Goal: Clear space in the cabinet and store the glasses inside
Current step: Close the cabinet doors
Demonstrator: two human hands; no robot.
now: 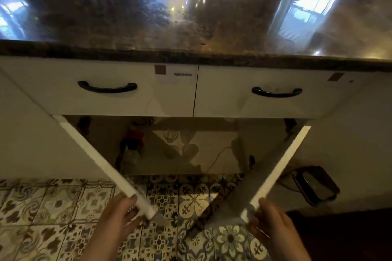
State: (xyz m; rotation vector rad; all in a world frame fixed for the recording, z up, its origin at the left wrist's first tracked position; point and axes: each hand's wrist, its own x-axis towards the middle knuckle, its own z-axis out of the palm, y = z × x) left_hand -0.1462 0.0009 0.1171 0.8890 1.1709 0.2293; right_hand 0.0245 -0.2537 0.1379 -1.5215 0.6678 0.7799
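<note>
Glossy stone countertop (191, 17); patterned floor tiles (53, 207); two drawers (106, 99).

cabinet shelf (212, 163): red item (134, 135), white cord (218, 154) | floor (53, 207): dark tray-like object (316, 184)

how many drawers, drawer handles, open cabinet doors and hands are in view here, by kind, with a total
Drawers: 2, left drawer and right drawer
Black drawer handles: 2, left handle and right handle
Open cabinet doors: 2, left door and right door
Hands: 2, left hand and right hand, each on a door edge
Total: 8
</note>
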